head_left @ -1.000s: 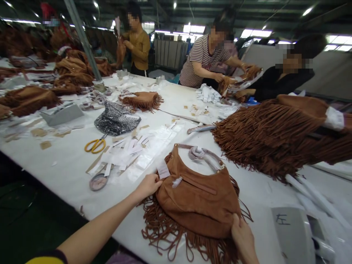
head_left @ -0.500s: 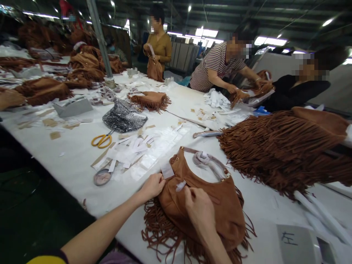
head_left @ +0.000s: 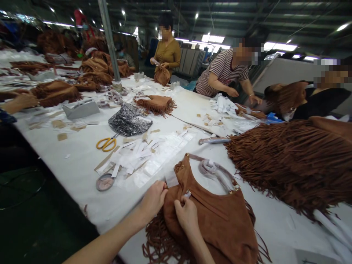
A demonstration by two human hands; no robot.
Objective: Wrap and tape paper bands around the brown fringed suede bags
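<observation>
A brown suede handbag [head_left: 220, 223] with long fringe lies on the table in front of me. My left hand [head_left: 154, 200] is closed in a pinch at its left edge, just below a white tag [head_left: 172, 178]. On the bag's front my right hand [head_left: 188, 216] has its thumb and fingers pressed together on the suede. Directly above those fingertips is a small plastic-wrapped zipper pull [head_left: 187, 193], at the upper end of a slanting zip. The plastic-wrapped strap [head_left: 210, 167] curls inside the handle opening.
To the left lie yellow-handled scissors [head_left: 106, 144], a tape roll [head_left: 105, 182], paper strips [head_left: 134, 156] and a crumpled black-and-white sheet [head_left: 129, 120]. A large fringed brown pile [head_left: 286, 161] takes up the right side. Several co-workers handle bags around the table.
My right hand has shifted left and its fingers have closed tighter beside the zipper pull. The view has swung slightly left. Across the table, the striped-shirt co-worker's hands have come off a bag.
</observation>
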